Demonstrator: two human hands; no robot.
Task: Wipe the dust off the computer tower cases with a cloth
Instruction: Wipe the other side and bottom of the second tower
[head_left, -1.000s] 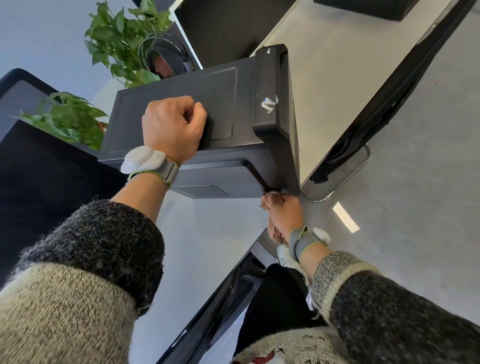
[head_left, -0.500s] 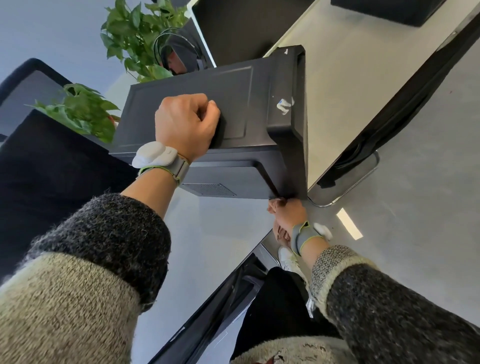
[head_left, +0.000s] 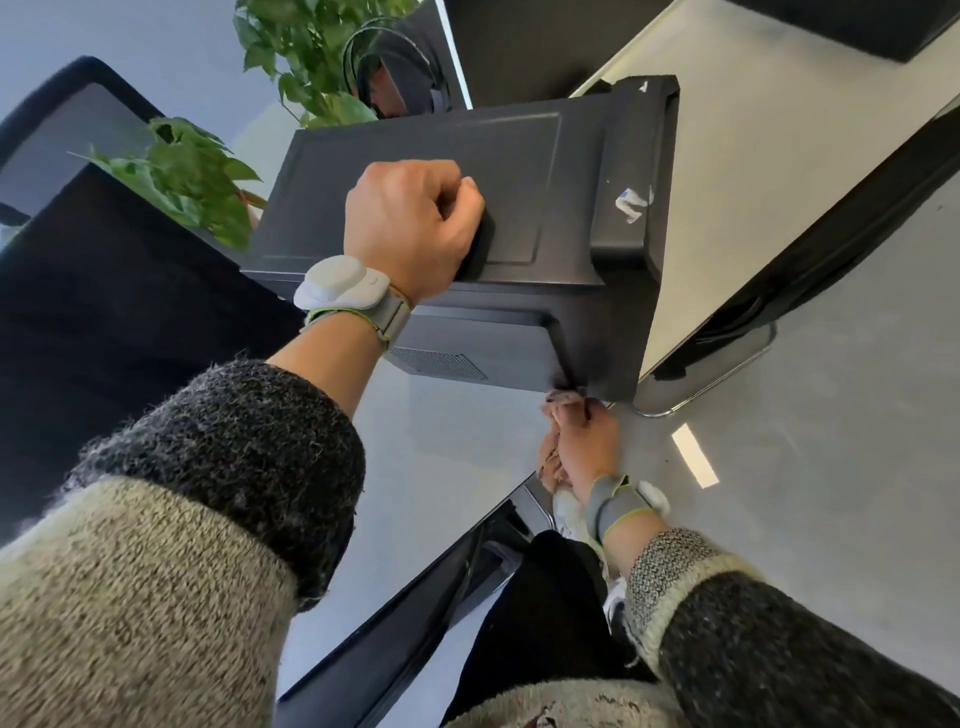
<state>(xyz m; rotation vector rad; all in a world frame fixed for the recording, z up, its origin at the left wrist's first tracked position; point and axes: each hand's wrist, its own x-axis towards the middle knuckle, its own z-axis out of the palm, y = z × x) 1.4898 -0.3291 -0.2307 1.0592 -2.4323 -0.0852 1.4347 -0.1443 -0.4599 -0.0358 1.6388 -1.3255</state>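
Green leafy plants (head_left: 197, 176), black headphones (head_left: 395, 62) just beside them, a white desk (head_left: 753, 156), grey floor (head_left: 831, 493).

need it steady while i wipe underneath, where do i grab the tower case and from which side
Hook fingers into the recessed pocket in the side panel of the tower case, from the near edge, as the left hand does. The rest looks flat and smooth; the right hand and cloth occupy the lower corner.
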